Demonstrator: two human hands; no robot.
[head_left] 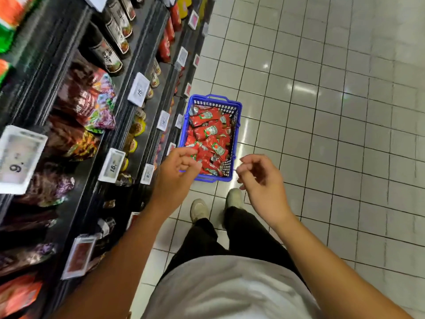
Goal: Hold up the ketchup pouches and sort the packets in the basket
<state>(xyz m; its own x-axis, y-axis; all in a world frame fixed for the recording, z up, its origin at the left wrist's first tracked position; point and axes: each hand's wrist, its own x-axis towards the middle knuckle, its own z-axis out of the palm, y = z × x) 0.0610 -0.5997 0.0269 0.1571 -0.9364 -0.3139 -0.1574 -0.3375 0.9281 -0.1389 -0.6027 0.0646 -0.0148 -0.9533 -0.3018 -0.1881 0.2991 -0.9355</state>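
The blue basket (236, 107) stands on the floor (322, 111) beside the shelf (147, 125), full of red packets (207, 132). The left hand (177, 171) hangs over its near edge, the right hand (262, 178) just beside; both have loosely curled fingers and hold nothing. A hasty grab could spill packets over the low rim.

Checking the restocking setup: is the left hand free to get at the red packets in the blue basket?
Probably yes: the left hand holds nothing, and the red packets lie uncovered in the open-topped blue basket.
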